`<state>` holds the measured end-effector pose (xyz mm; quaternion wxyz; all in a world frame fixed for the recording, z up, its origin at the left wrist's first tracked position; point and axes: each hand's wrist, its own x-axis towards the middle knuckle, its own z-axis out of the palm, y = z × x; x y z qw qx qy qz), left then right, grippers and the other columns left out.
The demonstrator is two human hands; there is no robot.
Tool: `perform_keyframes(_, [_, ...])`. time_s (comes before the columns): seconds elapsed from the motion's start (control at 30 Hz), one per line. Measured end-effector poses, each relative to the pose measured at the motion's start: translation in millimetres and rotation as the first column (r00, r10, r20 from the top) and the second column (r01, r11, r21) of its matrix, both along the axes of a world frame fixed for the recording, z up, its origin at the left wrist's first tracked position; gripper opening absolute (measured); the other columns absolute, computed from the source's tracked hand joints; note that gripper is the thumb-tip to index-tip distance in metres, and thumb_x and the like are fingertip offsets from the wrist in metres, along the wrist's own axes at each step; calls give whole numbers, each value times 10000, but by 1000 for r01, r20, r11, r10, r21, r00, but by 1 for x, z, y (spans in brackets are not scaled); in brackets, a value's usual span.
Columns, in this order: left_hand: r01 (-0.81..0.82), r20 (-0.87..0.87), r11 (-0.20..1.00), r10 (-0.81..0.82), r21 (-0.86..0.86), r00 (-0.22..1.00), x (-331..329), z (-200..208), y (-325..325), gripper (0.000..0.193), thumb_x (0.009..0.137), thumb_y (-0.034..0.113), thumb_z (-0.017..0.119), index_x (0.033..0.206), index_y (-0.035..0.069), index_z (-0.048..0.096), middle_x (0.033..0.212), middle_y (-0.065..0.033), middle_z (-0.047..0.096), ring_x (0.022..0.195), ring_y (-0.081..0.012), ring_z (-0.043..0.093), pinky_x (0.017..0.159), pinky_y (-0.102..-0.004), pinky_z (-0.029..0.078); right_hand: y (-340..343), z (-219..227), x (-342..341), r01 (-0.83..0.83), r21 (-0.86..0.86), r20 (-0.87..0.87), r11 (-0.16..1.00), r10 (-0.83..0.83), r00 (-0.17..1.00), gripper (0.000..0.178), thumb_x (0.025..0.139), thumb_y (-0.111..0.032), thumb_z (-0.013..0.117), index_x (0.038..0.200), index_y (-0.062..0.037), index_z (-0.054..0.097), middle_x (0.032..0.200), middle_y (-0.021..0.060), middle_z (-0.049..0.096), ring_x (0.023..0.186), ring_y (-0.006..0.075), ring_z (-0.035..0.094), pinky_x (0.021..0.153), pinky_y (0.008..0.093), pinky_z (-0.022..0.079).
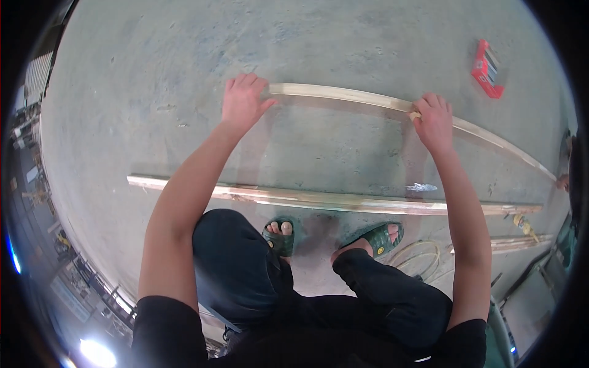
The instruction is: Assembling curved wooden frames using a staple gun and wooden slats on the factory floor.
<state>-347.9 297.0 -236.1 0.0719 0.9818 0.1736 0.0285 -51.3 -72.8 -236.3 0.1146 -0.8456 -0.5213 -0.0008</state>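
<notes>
A long, pale wooden strip point(343, 94) runs across the floor in front of me and appears curved. My left hand point(244, 101) is closed at its left end, the fingers over the far side and the thumb on the near side. Farther along the strip, my right hand point(434, 121) grips it from above. A small tan piece point(415, 115) shows by the right thumb; its kind is unclear. At the strip's far right end, part of another person's hand point(562, 182) is visible at the picture's rim.
Several wooden strips point(319, 200) lie together between my feet and the held strip. More strips point(509, 244), a yellow tool point(523, 224) and a coiled hose point(423, 260) are at the right. A red open box point(489, 70) sits at the far right on the concrete floor point(343, 37).
</notes>
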Motion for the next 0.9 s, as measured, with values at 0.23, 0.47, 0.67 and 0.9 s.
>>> perform_keyframes(0.23, [19,24,999,-20,28,1000,-4,-17,6,366,759,299,898,1046,136,739,1045,-16,689,1074,-229,633,936,-413,454,7,-6,-4,3,-69,37,998,-1,999,237,796,-166,813,977,-118,668,1039,68,635,1038,302,607,900,451,442])
perform_keyframes(0.47, [65,36,995,-68,77,997,-1,-20,11,306,790,310,872,1008,146,734,1007,-5,681,1064,-219,631,936,-402,459,8,-7,-5,-19,-108,76,994,27,997,245,811,-180,803,995,-109,657,1052,67,636,1042,306,605,900,450,442])
perform_keyframes(0.67, [98,31,992,-100,79,994,0,-21,12,277,801,311,857,983,149,727,980,4,671,1039,-209,631,934,-396,461,6,-8,-5,-52,-108,73,993,61,995,241,815,-186,799,995,-117,653,1059,66,635,1038,301,604,909,451,436])
perform_keyframes(0.9, [108,22,990,-110,89,994,-1,-20,11,257,812,301,852,975,149,725,970,0,668,1018,-210,634,931,-393,462,4,-9,-7,-48,-105,103,993,59,993,240,796,-164,801,984,-130,656,1038,49,624,1029,280,606,914,434,438])
